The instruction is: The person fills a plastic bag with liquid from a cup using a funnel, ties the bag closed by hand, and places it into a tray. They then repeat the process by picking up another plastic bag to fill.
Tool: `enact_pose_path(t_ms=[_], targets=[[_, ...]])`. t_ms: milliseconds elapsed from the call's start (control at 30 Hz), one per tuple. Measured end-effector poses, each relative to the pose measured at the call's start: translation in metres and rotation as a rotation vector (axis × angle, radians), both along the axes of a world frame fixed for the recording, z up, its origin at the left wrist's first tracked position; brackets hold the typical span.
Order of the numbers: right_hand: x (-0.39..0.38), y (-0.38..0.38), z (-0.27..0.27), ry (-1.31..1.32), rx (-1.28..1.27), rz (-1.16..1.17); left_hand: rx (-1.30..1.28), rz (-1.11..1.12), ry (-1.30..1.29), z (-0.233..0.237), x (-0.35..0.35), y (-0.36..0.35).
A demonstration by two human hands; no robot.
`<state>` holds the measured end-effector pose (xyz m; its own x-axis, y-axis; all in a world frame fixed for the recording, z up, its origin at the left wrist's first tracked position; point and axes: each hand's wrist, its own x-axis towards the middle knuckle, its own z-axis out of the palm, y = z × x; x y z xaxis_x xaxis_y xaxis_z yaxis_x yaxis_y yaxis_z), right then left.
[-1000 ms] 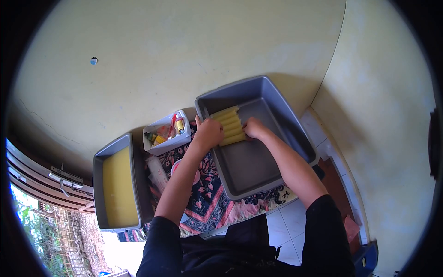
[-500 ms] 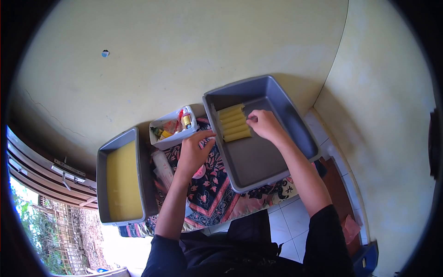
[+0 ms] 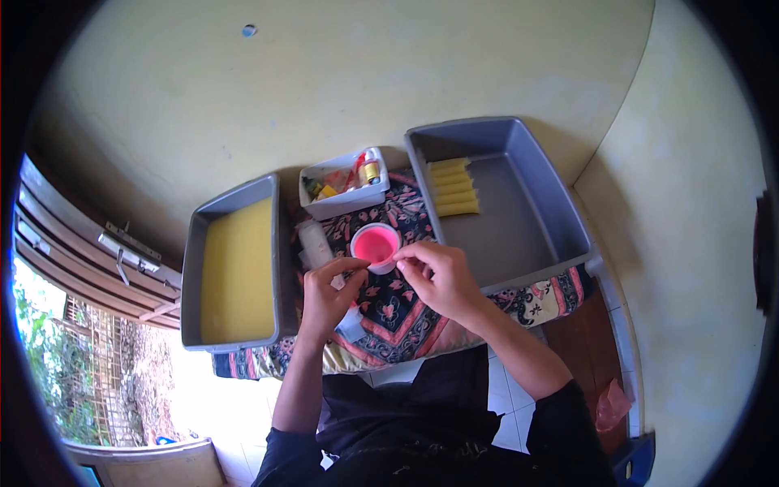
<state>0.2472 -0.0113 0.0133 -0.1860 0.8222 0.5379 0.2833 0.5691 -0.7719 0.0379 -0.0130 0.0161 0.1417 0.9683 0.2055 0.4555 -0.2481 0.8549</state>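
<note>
A cup with a pink inside and white rim (image 3: 376, 245) stands on the patterned cloth (image 3: 389, 312). At its near left edge is my left hand (image 3: 331, 296), thumb and index finger brought close together. My right hand (image 3: 438, 276) is at the cup's near right edge, its fingers pinched. Whatever lies between the fingertips of either hand is too small to make out. Several yellow filled tubes (image 3: 454, 187) lie in a row inside the grey tray (image 3: 519, 211) on the right.
On the left, another grey tray (image 3: 287, 268) holds yellow liquid (image 3: 239, 276). A white basket (image 3: 345, 203) with small bottles and packets stands by the wall. Clear plastic bags (image 3: 315, 243) lie left of the cup. A pink bag (image 3: 611, 406) is at the lower right.
My right hand has left the tubes in the right tray and moved to the cup. My left hand has come to the cup's other side. The view has shifted.
</note>
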Motion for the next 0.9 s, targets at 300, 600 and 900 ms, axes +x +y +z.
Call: enact_pose_path(t_ms=[300, 600, 900], targets=[[-0.071, -0.012, -0.078, -0.372, 0.023, 0.260, -0.036, -0.032, 0.089, -0.040, -0.052, -0.034], [-0.109, -0.028, -0.114, -0.527, -0.277, 0.061, -0.047, -0.143, 0.063, -0.086, -0.070, -0.045], [-0.096, -0.011, -0.091, -0.335, -0.465, 0.182, -0.008, -0.183, 0.020, -0.090, -0.078, -0.040]])
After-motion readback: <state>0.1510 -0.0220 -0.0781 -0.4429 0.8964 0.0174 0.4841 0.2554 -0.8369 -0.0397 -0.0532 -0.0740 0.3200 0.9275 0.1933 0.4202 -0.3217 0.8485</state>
